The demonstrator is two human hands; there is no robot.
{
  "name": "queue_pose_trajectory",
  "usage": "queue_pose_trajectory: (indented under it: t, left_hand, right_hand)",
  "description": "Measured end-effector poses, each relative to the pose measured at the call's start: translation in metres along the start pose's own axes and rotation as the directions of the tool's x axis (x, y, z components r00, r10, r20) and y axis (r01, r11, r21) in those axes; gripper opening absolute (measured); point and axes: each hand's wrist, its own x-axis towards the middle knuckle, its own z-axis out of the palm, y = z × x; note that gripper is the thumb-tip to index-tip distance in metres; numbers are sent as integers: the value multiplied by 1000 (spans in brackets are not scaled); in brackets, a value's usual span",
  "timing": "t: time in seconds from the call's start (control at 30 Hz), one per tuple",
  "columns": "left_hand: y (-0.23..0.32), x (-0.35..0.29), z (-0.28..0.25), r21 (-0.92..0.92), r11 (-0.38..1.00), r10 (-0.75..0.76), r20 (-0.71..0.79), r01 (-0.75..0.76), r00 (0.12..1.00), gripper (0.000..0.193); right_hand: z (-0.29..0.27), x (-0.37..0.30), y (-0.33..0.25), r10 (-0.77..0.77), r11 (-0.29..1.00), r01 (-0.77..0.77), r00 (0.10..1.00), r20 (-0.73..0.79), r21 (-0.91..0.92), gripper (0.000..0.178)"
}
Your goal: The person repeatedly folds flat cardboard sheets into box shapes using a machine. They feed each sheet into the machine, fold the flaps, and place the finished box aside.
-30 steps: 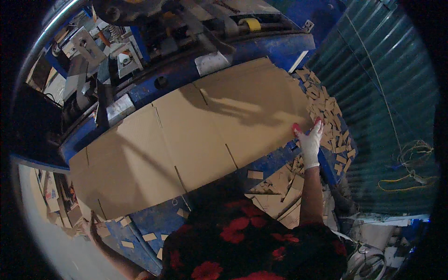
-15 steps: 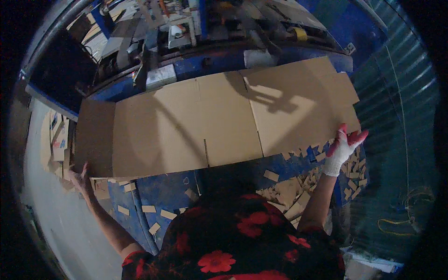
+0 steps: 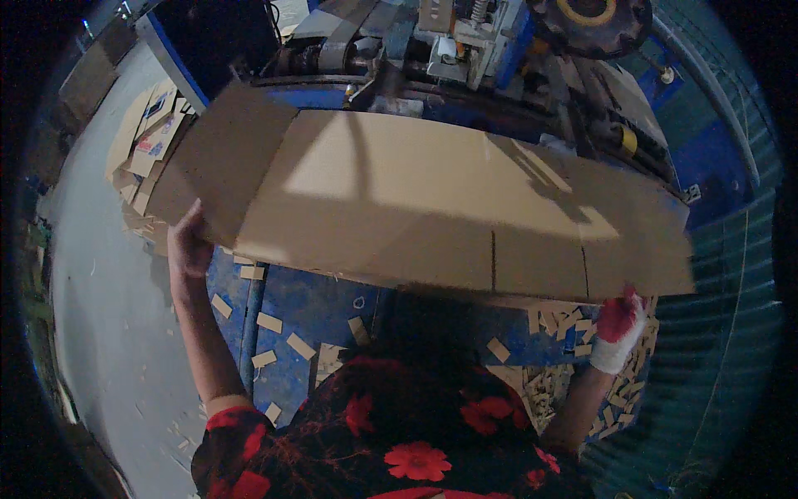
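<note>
A long flat cardboard sheet [image 3: 391, 183], brown with crease lines and cut slots, spans the space in front of me. My bare left hand [image 3: 191, 241] grips its near left edge, beside a folded end panel that lies in shade. At the near right corner my right hand [image 3: 622, 326], in a white glove with red fingers, pinches the edge. Part of the fingers of both hands is hidden by the board. Shadows of machine parts fall across the sheet.
Behind the sheet stands a machine with rollers [image 3: 382, 62] and a dark wheel [image 3: 594, 21]. Cardboard pieces [image 3: 154, 150] are stacked at the left. Small offcuts [image 3: 270, 323] litter the blue surface [image 3: 307, 291] below. A green corrugated wall [image 3: 706, 366] rises at the right.
The sheet has tilted, its left end swinging up and away and its right end dropping nearer. Both hands have moved along with it, and the head view has shifted left.
</note>
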Motion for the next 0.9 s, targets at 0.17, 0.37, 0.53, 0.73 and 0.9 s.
queue_pose_trajectory:
  t: [0.17,0.37,0.53,0.73,0.9]
  left_hand:
    - [-65,-78,69,868,470,58,151,-161,987,54]
    - [-121,-51,141,662,209,152,705,-719,693,69]
    - [-131,19,173,623,113,242,738,-774,630,52]
    - [-157,92,204,604,111,256,750,-789,610,63]
    - [-177,165,235,569,73,304,770,-819,561,65]
  right_hand:
    - [50,-54,-21,-294,515,238,951,91,-824,39]
    - [95,-40,57,240,-382,794,579,779,-472,59]
    - [103,38,93,110,-309,839,499,859,-448,44]
    - [122,111,110,108,-374,820,503,857,-434,42]
    - [141,190,141,96,-446,800,488,867,-401,56]
